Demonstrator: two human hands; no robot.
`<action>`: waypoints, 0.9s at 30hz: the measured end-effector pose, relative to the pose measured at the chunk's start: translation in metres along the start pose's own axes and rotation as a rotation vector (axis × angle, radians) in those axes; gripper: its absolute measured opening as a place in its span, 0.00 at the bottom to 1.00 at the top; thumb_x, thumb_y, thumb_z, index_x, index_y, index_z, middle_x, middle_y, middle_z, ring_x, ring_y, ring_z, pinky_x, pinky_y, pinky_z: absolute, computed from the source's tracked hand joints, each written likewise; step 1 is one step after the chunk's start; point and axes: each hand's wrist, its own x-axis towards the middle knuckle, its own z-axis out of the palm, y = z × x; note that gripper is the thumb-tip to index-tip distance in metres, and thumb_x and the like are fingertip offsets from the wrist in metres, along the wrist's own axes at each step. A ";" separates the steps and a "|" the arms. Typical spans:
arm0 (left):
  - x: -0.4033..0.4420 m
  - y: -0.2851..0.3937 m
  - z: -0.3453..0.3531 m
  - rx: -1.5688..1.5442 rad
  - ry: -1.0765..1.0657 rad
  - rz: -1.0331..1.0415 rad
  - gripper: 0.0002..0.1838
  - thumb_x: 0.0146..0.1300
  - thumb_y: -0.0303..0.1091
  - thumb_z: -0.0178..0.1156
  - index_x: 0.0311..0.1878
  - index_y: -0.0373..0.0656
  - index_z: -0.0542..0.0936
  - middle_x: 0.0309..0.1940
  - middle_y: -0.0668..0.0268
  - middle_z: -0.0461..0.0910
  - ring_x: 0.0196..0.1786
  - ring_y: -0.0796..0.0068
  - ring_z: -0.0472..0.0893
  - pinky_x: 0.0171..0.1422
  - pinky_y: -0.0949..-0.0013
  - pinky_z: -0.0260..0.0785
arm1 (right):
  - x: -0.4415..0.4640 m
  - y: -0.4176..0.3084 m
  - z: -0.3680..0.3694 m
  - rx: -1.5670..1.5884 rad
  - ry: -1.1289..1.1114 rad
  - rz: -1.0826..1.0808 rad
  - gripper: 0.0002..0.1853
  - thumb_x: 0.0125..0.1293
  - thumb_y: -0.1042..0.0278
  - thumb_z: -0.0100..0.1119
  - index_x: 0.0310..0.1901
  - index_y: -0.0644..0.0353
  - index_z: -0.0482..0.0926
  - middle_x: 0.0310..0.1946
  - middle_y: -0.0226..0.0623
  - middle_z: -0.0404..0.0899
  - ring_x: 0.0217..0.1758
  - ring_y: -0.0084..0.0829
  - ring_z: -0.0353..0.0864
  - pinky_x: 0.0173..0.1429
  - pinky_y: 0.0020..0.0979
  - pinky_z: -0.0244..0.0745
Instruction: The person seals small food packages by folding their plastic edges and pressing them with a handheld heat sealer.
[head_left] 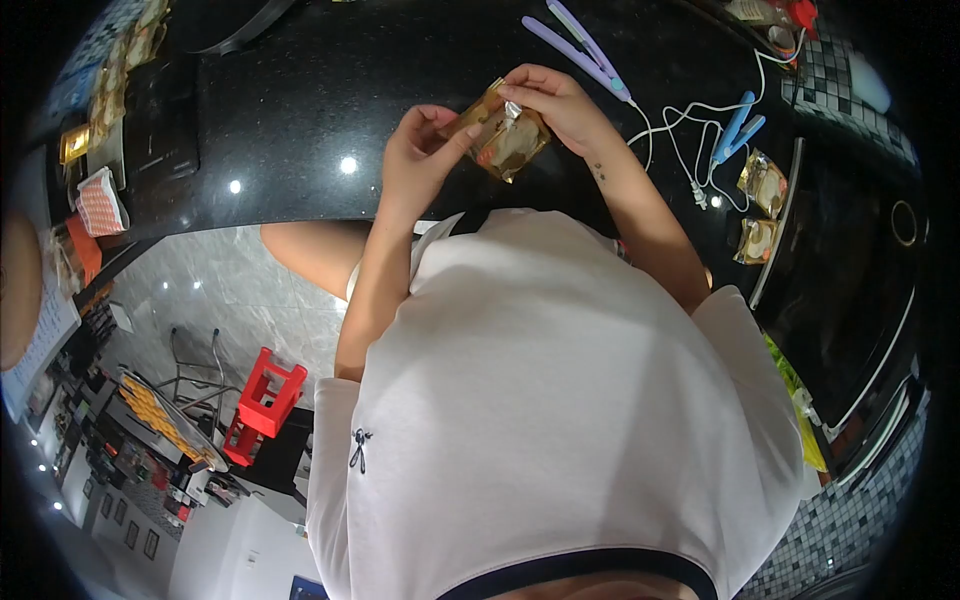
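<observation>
A shiny gold, partly see-through packet (pixel 512 145) with a pale round food item inside is held up over the black counter, between my two hands. My left hand (pixel 422 150) pinches its left edge, thumb in front. At the packet's upper right, the fingers and thumb of my right hand (pixel 555 100) close on the top edge. A lilac hair straightener (pixel 580 55) lies just beyond my right hand, its arms apart. Farther right is a smaller blue hair straightener (pixel 738 132).
White cords (pixel 690 118) tangle across the black counter (pixel 290 100). Two similar gold packets (pixel 763 185) lie at the right, beside a dark glass-fronted appliance (pixel 850 240). At the left are a row of gold packets (pixel 110 90) and a red-and-white packet (pixel 101 202). A red stool (pixel 268 390) stands behind.
</observation>
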 end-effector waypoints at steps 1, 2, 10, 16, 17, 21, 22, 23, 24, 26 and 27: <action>0.000 -0.005 0.001 0.004 0.034 0.000 0.12 0.62 0.29 0.63 0.45 0.35 0.75 0.33 0.66 0.82 0.37 0.85 0.78 0.41 0.82 0.68 | -0.002 0.002 0.000 0.023 0.025 -0.020 0.07 0.65 0.67 0.59 0.42 0.59 0.78 0.37 0.27 0.79 0.43 0.18 0.77 0.50 0.22 0.71; -0.001 -0.011 0.002 0.008 0.069 -0.001 0.11 0.61 0.30 0.64 0.44 0.35 0.76 0.32 0.66 0.82 0.36 0.85 0.78 0.40 0.82 0.67 | -0.004 0.004 0.000 0.046 0.050 -0.039 0.07 0.66 0.68 0.59 0.42 0.59 0.77 0.37 0.27 0.78 0.43 0.18 0.77 0.50 0.22 0.71; 0.002 -0.008 0.005 0.028 0.171 -0.060 0.10 0.59 0.31 0.67 0.37 0.33 0.81 0.27 0.68 0.82 0.31 0.86 0.77 0.36 0.82 0.67 | -0.015 0.007 0.008 0.031 0.233 -0.144 0.08 0.63 0.68 0.62 0.41 0.61 0.78 0.37 0.29 0.79 0.41 0.18 0.77 0.45 0.21 0.73; 0.006 -0.007 0.010 0.092 0.184 -0.016 0.09 0.59 0.31 0.67 0.36 0.34 0.82 0.27 0.69 0.81 0.30 0.86 0.75 0.35 0.82 0.66 | -0.017 0.006 0.011 -0.004 0.262 -0.178 0.08 0.64 0.68 0.61 0.41 0.61 0.78 0.36 0.28 0.79 0.40 0.18 0.77 0.45 0.20 0.73; 0.006 -0.007 0.009 0.096 0.186 -0.025 0.09 0.59 0.31 0.67 0.36 0.34 0.82 0.27 0.69 0.81 0.30 0.86 0.75 0.35 0.82 0.66 | -0.017 0.005 0.012 -0.006 0.272 -0.183 0.08 0.64 0.68 0.61 0.41 0.61 0.78 0.36 0.28 0.79 0.40 0.18 0.77 0.45 0.20 0.73; 0.007 -0.008 0.011 0.102 0.190 -0.030 0.08 0.59 0.31 0.67 0.35 0.35 0.83 0.26 0.70 0.81 0.29 0.87 0.75 0.34 0.82 0.65 | -0.020 0.008 0.011 0.006 0.295 -0.205 0.07 0.65 0.68 0.60 0.41 0.61 0.77 0.35 0.29 0.79 0.40 0.18 0.77 0.45 0.20 0.72; 0.007 -0.009 0.011 0.089 0.185 -0.028 0.08 0.59 0.31 0.67 0.35 0.35 0.83 0.26 0.70 0.81 0.29 0.87 0.75 0.34 0.82 0.65 | -0.021 0.008 0.012 0.016 0.297 -0.210 0.07 0.65 0.68 0.60 0.41 0.61 0.77 0.35 0.29 0.79 0.40 0.18 0.77 0.45 0.20 0.72; 0.008 -0.010 0.011 0.077 0.181 -0.027 0.08 0.59 0.31 0.67 0.36 0.35 0.83 0.26 0.70 0.81 0.29 0.87 0.75 0.34 0.82 0.65 | -0.022 0.007 0.013 0.026 0.298 -0.215 0.07 0.65 0.68 0.60 0.41 0.61 0.77 0.35 0.29 0.79 0.40 0.18 0.77 0.45 0.20 0.72; 0.008 -0.011 0.011 0.063 0.177 -0.026 0.08 0.59 0.31 0.66 0.36 0.35 0.83 0.26 0.70 0.81 0.29 0.87 0.74 0.34 0.82 0.65 | -0.023 0.006 0.014 0.027 0.297 -0.202 0.06 0.65 0.68 0.59 0.41 0.60 0.77 0.36 0.28 0.78 0.41 0.17 0.76 0.46 0.20 0.71; 0.008 -0.013 0.011 0.038 0.170 -0.024 0.08 0.60 0.31 0.66 0.36 0.35 0.83 0.26 0.70 0.81 0.29 0.87 0.74 0.34 0.83 0.65 | -0.025 0.003 0.015 0.028 0.295 -0.176 0.04 0.67 0.69 0.57 0.40 0.59 0.77 0.37 0.26 0.77 0.42 0.16 0.74 0.48 0.19 0.68; 0.008 -0.013 0.011 0.025 0.167 -0.023 0.08 0.60 0.31 0.66 0.36 0.35 0.83 0.27 0.70 0.81 0.29 0.88 0.74 0.34 0.83 0.65 | -0.026 0.003 0.015 0.029 0.301 -0.176 0.04 0.67 0.69 0.57 0.40 0.58 0.76 0.37 0.26 0.77 0.42 0.16 0.74 0.48 0.19 0.68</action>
